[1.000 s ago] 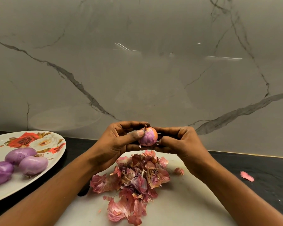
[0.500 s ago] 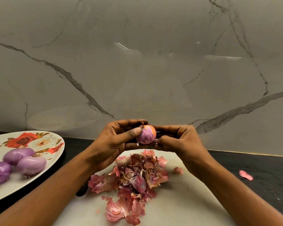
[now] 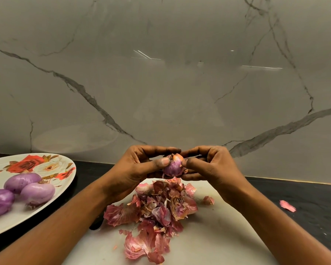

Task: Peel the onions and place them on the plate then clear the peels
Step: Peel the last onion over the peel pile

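A small onion (image 3: 173, 166), purple with orange skin left at its top, is held above the white cutting board (image 3: 218, 236). My left hand (image 3: 141, 167) grips it, thumb pressed on its left side. My right hand (image 3: 208, 165) pinches the skin at its right side with thumb and fingers. A heap of pink onion peels (image 3: 157, 213) lies on the board right under the hands. Three peeled purple onions (image 3: 23, 190) lie on the floral plate (image 3: 46, 165) at the left.
A loose peel (image 3: 287, 205) lies on the dark counter (image 3: 304, 203) at the right, and a small one (image 3: 208, 200) lies on the board. A marble wall rises close behind the counter. A dark object (image 3: 96, 224) pokes out by my left forearm.
The onion has been turned a little in my fingers, showing more purple flesh. My right thumb has shifted onto the skin at its right side. The peel heap and plate are unchanged.
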Motion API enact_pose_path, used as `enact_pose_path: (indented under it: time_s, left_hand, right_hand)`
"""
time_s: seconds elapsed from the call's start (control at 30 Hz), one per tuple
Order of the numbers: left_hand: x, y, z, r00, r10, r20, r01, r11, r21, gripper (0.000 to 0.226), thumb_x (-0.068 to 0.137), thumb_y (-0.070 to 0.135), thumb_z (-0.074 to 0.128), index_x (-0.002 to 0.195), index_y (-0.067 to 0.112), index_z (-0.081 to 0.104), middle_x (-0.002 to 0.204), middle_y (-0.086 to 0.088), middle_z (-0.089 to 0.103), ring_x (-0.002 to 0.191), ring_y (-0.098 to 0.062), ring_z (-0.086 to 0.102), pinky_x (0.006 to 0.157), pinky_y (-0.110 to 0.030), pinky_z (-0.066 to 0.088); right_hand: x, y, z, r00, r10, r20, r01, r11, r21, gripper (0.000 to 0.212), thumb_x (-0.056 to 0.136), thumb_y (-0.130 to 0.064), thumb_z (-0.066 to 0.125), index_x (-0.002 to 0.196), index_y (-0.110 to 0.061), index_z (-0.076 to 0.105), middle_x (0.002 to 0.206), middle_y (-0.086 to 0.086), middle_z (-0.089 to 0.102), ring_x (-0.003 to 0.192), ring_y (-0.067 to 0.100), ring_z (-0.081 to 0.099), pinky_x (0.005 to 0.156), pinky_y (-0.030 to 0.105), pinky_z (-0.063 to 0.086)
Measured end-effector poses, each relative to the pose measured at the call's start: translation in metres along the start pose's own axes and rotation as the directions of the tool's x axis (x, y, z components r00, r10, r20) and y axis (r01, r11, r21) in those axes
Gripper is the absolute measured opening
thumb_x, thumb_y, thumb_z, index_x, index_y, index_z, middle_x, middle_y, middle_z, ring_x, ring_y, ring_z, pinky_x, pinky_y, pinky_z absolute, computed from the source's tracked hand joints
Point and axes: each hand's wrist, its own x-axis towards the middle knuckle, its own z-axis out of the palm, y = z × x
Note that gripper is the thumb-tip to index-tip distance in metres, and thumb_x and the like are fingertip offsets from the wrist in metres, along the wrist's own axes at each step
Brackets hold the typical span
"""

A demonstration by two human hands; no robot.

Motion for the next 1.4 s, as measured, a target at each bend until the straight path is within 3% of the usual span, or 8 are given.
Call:
enact_pose_path:
  time_s: [0.23, 0.4, 0.53, 0.63, 0.73, 0.87, 1.13, 1.4]
  left_hand:
    - [0.0006, 0.0003, -0.0025, 0.999, 0.025, 0.025, -0.024, 0.999, -0.037, 0.039, 0.095, 0.006, 0.063, 0.133, 0.002, 0.068, 0.137, -0.013, 0.070, 0.127, -0.033, 0.067, 0.100, -0.046, 0.059]
    - [0.0019, -0.0004, -0.0033, 1.000, 0.026, 0.009, -0.026, 1.000, -0.009, 0.039, 0.095, 0.007, 0.063, 0.134, 0.003, 0.067, 0.138, -0.010, 0.070, 0.128, -0.031, 0.067, 0.100, -0.045, 0.060]
    - [0.0025, -0.0004, -0.0038, 1.000, 0.028, -0.008, -0.029, 0.999, -0.018, 0.039, 0.094, 0.007, 0.063, 0.133, 0.002, 0.067, 0.137, -0.010, 0.071, 0.126, -0.032, 0.068, 0.099, -0.044, 0.061]
    - [0.0021, -0.0005, -0.0032, 0.999, 0.032, -0.009, -0.032, 0.999, -0.020, 0.040, 0.094, 0.007, 0.063, 0.133, 0.002, 0.067, 0.137, -0.011, 0.071, 0.127, -0.032, 0.068, 0.101, -0.046, 0.059]
    - [0.0023, 0.0006, -0.0034, 0.999, 0.040, -0.003, -0.040, 0.998, -0.047, 0.039, 0.095, 0.007, 0.062, 0.133, 0.002, 0.067, 0.138, -0.011, 0.070, 0.128, -0.032, 0.067, 0.100, -0.044, 0.060]
    - [0.0021, 0.0018, -0.0031, 0.999, 0.048, 0.005, -0.047, 0.996, -0.079, 0.039, 0.096, 0.006, 0.061, 0.134, 0.001, 0.066, 0.141, -0.011, 0.068, 0.130, -0.032, 0.065, 0.101, -0.043, 0.059]
    - [0.0019, 0.0053, 0.0008, 0.999, 0.032, -0.020, -0.032, 0.999, -0.027, 0.044, 0.090, 0.008, 0.068, 0.134, 0.004, 0.065, 0.136, -0.009, 0.071, 0.125, -0.029, 0.069, 0.097, -0.041, 0.062]
    - [-0.0005, 0.0070, 0.0012, 0.995, -0.031, -0.092, 0.028, 0.999, -0.032, 0.040, 0.078, 0.010, 0.077, 0.117, 0.007, 0.076, 0.121, -0.011, 0.077, 0.111, -0.032, 0.075, 0.085, -0.035, 0.065]
  right_hand:
    - [-0.0008, 0.0015, 0.0008, 0.997, -0.077, -0.023, 0.075, 0.994, -0.082, 0.024, 0.092, 0.011, 0.067, 0.102, -0.008, 0.079, 0.088, 0.010, 0.082, 0.079, 0.025, 0.080, 0.071, 0.028, 0.065]
    - [-0.0018, -0.0019, -0.0013, 0.999, -0.035, 0.019, 0.035, 0.999, 0.011, 0.014, 0.094, -0.002, 0.072, 0.108, -0.004, 0.077, 0.092, 0.015, 0.081, 0.084, 0.029, 0.080, 0.072, 0.028, 0.065]
    - [-0.0029, -0.0019, 0.0001, 0.997, -0.042, 0.064, 0.041, 0.999, 0.011, 0.041, 0.075, -0.019, 0.084, 0.113, -0.006, 0.074, 0.096, 0.013, 0.082, 0.092, 0.028, 0.080, 0.080, 0.032, 0.066]
    - [-0.0028, -0.0012, 0.0007, 0.997, -0.055, 0.056, 0.055, 0.998, -0.005, 0.044, 0.070, -0.021, 0.085, 0.111, -0.009, 0.075, 0.096, 0.011, 0.082, 0.092, 0.027, 0.080, 0.081, 0.034, 0.066]
    - [-0.0030, -0.0007, 0.0000, 0.996, -0.089, 0.020, 0.089, 0.996, -0.029, 0.028, 0.083, -0.002, 0.082, 0.108, -0.012, 0.076, 0.095, 0.008, 0.082, 0.089, 0.025, 0.081, 0.077, 0.029, 0.064]
    - [-0.0022, 0.0016, -0.0006, 0.996, -0.091, 0.001, 0.091, 0.994, -0.058, 0.032, 0.091, 0.014, 0.067, 0.109, -0.010, 0.076, 0.095, 0.008, 0.082, 0.088, 0.025, 0.081, 0.076, 0.028, 0.064]
    - [-0.0003, -0.0015, -0.0019, 0.999, -0.036, -0.018, 0.036, 0.999, 0.023, 0.015, 0.096, -0.006, 0.071, 0.109, -0.004, 0.078, 0.096, 0.015, 0.080, 0.083, 0.030, 0.079, 0.071, 0.029, 0.065]
    - [-0.0020, -0.0035, -0.0045, 0.998, 0.013, 0.065, -0.013, 1.000, 0.000, 0.023, 0.093, -0.006, 0.074, 0.117, -0.006, 0.077, 0.097, 0.015, 0.081, 0.079, 0.028, 0.079, 0.069, 0.027, 0.064]
